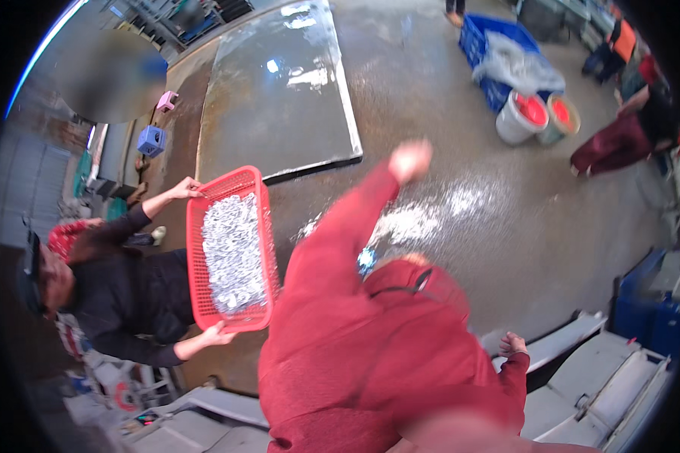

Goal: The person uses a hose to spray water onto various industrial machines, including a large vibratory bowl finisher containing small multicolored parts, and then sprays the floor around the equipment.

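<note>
My left arm in a red sleeve reaches forward, and my left hand [412,160] is over the wet floor, touching nothing that I can see; motion smears its fingers. Lower on the right, my right hand [514,345] hangs beside my body with its fingers curled in and nothing visible in them. It is nearest to a grey machine surface [563,343]. Left of my left arm, a person in dark clothes holds a red plastic basket [266,249] by its two ends. Small silvery-white pieces [234,253] cover the basket's bottom; their kind is too small to tell.
A large flat grey plate [279,113] with a pale rim lies ahead on the wet floor [400,90]. Far right stand a blue crate [472,38] with plastic sheeting, a white bucket [515,130] and another person [631,128]. Small stools [152,140] are at left.
</note>
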Motion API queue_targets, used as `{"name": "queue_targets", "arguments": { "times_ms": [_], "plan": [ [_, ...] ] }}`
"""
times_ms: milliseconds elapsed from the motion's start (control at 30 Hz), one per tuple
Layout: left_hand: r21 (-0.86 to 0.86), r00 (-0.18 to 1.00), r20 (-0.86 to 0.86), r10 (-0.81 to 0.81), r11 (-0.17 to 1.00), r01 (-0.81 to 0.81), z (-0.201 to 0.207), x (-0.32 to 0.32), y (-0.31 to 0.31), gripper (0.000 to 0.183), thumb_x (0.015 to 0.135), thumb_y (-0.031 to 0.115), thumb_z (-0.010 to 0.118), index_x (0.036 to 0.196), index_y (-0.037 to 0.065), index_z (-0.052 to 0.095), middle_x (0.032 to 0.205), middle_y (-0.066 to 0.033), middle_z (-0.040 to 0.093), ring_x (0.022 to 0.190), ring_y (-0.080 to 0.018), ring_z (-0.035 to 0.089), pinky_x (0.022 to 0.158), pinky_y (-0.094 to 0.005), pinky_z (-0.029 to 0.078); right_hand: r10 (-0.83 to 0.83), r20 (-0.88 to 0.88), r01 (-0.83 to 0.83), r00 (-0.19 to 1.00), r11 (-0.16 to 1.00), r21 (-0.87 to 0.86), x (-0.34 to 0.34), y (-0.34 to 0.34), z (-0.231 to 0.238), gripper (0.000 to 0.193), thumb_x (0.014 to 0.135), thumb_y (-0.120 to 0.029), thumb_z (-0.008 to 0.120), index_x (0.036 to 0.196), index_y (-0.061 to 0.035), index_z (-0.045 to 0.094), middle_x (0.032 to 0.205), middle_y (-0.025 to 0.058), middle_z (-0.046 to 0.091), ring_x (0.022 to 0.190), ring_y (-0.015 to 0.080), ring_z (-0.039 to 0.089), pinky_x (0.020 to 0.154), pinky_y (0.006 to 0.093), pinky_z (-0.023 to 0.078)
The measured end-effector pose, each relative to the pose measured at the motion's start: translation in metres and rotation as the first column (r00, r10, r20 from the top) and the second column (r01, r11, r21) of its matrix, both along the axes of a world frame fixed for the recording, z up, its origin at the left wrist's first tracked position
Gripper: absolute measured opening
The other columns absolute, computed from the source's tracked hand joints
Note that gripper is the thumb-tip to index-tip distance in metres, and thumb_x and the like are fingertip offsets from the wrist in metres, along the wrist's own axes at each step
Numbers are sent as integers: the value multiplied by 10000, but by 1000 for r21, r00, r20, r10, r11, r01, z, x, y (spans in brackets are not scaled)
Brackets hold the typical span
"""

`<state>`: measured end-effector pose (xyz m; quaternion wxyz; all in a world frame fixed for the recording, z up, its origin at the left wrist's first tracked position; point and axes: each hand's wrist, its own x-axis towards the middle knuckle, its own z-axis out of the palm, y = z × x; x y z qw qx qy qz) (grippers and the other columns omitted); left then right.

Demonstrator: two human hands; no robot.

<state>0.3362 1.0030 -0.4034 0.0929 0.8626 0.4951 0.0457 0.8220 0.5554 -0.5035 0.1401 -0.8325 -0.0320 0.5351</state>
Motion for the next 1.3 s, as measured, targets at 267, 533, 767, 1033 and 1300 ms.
{"name": "queue_targets", "arguments": {
  "times_ms": [267, 533, 767, 1033, 1300],
  "plan": [
    [601, 967, 108, 232, 760, -249, 374, 164, 280, 362, 849, 222, 400, 1120, 24, 537, 1029, -136, 581, 945, -242, 557, 773, -403, 439, -566, -115, 574, 816, 817, 53, -29, -240, -1, 392, 826, -387, 506, 1058, -72, 520, 985, 117, 560, 884, 268, 538, 684, 443, 457],
    [266, 981, 24, 192, 945, -192, 125, 339, 281, 447, 882, 344, 373, 1196, 51, 496, 1187, -117, 505, 1098, -246, 462, 909, -377, 348, -361, 26, 360, 932, 933, 18, 199, -190, -54, 308, 809, -326, 517, 879, -33, 579, 823, 128, 595, 740, 271, 567, 627, 409, 462],
    [-991, 985, 105, -137, 63, 114, -124, 626, 28, 698, 867, 587, 305, 1313, 52, 347, 1338, -147, 375, 1247, -274, 328, 1023, -387, 259, -36, 621, -190, 783, 937, 294, 652, 19, -19, 321, 822, -285, 513, 839, 16, 624, 839, 161, 636, 769, 275, 602, 695, 391, 457],
    [-979, 973, 101, -209, 153, 134, -125, 940, 187, 505, 868, 407, 471, 1194, 24, 503, 1013, -105, 609, 779, -180, 578, 680, -319, 486, -215, 550, -11, 807, 925, 379, 804, 192, -41, 351, 870, -299, 486, 945, 22, 607, 857, 178, 633, 781, 220, 596, 710, 359, 460],
    [-571, 522, -92, -848, 474, 670, -83, 1356, 278, 385, 798, 285, 547, 1108, 58, 553, 898, -216, 609, 875, -366, 583, 754, -448, 461, -716, -77, 702, 694, 697, -144, 774, 119, -142, 290, 819, -285, 513, 878, -22, 620, 866, 162, 627, 788, 289, 598, 673, 421, 456]
  ]
}}
